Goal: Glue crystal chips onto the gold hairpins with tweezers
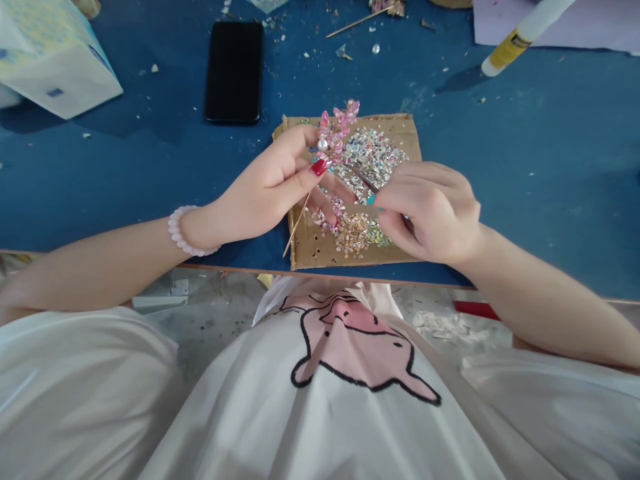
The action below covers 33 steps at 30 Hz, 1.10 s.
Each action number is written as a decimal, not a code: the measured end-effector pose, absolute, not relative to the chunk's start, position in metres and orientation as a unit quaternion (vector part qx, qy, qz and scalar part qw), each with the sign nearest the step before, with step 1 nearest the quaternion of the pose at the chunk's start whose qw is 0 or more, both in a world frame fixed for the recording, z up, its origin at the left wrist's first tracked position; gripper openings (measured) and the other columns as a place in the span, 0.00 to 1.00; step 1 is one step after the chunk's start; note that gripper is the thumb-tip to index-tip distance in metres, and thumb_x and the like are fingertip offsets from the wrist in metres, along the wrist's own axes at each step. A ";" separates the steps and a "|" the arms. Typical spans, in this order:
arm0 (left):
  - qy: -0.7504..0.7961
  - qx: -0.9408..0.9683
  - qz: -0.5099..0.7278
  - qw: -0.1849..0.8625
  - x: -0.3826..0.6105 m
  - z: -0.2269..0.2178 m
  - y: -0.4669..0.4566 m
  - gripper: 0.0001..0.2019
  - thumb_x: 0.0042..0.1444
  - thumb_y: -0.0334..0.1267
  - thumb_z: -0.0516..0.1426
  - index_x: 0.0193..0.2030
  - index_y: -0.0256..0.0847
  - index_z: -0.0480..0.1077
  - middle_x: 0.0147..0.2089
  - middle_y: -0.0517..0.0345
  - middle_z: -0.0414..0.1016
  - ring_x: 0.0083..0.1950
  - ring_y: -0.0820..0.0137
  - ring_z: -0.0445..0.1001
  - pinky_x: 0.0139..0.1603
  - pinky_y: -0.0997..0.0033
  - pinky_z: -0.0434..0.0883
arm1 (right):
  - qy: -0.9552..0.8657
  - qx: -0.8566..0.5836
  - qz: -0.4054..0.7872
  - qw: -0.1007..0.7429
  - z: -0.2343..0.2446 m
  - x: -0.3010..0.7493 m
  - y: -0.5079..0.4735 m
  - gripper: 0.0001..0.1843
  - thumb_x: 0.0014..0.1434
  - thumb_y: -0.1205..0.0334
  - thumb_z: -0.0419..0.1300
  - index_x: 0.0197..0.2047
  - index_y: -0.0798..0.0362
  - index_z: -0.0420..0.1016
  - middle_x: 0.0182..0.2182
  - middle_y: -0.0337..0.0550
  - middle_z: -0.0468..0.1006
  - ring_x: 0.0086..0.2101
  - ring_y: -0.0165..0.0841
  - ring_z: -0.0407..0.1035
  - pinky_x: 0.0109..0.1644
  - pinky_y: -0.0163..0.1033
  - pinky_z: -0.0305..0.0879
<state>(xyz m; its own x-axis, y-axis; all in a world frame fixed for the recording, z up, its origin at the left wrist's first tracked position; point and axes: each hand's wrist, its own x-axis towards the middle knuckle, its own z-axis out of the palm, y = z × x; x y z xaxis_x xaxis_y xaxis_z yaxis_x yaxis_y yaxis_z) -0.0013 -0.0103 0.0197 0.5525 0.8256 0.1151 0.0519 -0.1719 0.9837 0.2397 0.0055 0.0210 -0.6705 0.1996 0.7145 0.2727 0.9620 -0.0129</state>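
Note:
My left hand (275, 183) pinches a thin wooden stick (296, 227) topped with pink gems and a pearl (336, 130), holding it tilted over a cardboard piece (400, 127). The cardboard carries piles of small colourful rhinestones (373, 157). My right hand (430, 210) is closed around a thin dark tool (364, 179), its tip pointing toward the gem cluster on the stick. A pale bead bracelet (180, 233) circles my left wrist.
A black phone (234, 70) lies face up behind the cardboard. A tissue box (53, 53) stands at the back left, a glue stick (520, 37) lies at the back right. Loose scraps dot the blue tabletop (525, 153), whose near edge runs under my wrists.

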 end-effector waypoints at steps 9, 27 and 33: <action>0.337 0.697 0.323 0.544 -0.001 0.020 -0.012 0.18 0.72 0.44 0.47 0.61 0.35 0.56 0.53 0.46 0.79 0.48 0.61 0.84 0.51 0.56 0.80 | -0.915 -0.140 -0.077 0.371 0.027 0.240 0.004 0.11 0.67 0.74 0.48 0.43 0.50 0.66 0.23 0.34 0.65 0.24 0.28 0.59 0.29 0.37 0.56; 0.319 0.687 0.336 0.560 0.000 0.022 -0.011 0.15 0.73 0.42 0.50 0.60 0.35 0.60 0.48 0.51 0.82 0.38 0.68 0.84 0.43 0.67 0.82 | -0.927 -0.159 -0.051 0.334 0.030 0.244 0.002 0.17 0.70 0.73 0.43 0.43 0.51 0.72 0.24 0.36 0.69 0.25 0.29 0.61 0.31 0.38 0.57; 0.323 0.692 0.327 0.556 -0.001 0.020 -0.011 0.19 0.73 0.45 0.50 0.64 0.37 0.58 0.53 0.47 0.81 0.40 0.65 0.85 0.45 0.63 0.82 | -0.925 -0.155 -0.041 0.345 0.029 0.243 0.002 0.16 0.71 0.73 0.44 0.42 0.51 0.71 0.22 0.35 0.67 0.24 0.28 0.61 0.29 0.38 0.56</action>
<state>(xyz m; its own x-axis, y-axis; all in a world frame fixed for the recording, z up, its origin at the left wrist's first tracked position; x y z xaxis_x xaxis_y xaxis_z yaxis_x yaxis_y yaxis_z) -0.0007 -0.0112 0.0203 0.5776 0.8108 0.0944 0.0827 -0.1732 0.9814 0.2435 0.0020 0.0290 -0.7144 0.2581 0.6505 0.3149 0.9486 -0.0305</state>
